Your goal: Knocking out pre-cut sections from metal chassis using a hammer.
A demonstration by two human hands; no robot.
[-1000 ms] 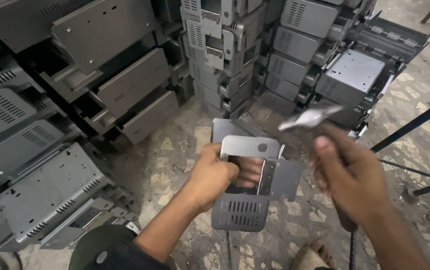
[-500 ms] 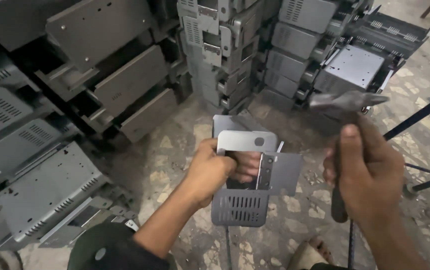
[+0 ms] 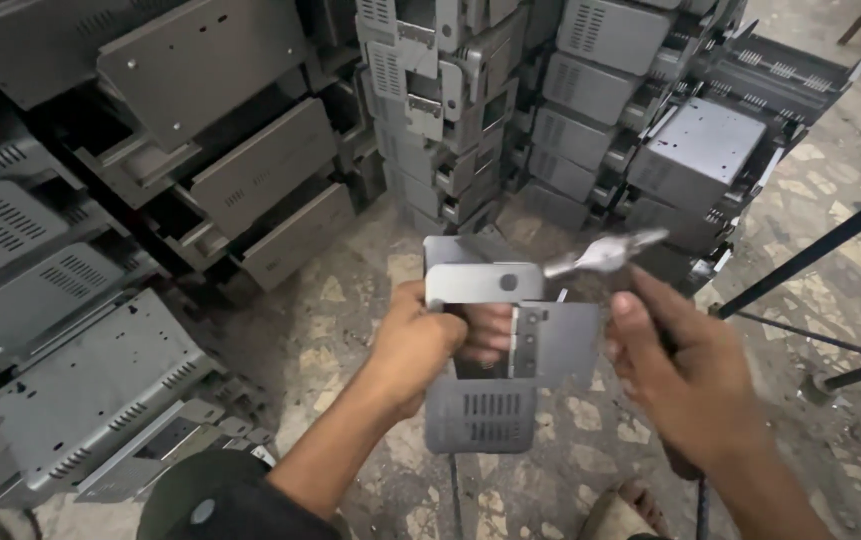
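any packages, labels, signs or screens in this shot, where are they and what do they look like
None in view: no package, label, sign or screen.
Only bare grey metal shows: the folded sheet-metal bracket gripped by the left hand at centre.
The hammer, with a blurred silvery head, is in the right hand.
Stacked metal casings, grey and vented, fill the left and top.

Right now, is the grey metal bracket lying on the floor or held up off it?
Held up: the left hand grips the bracket above the floor.
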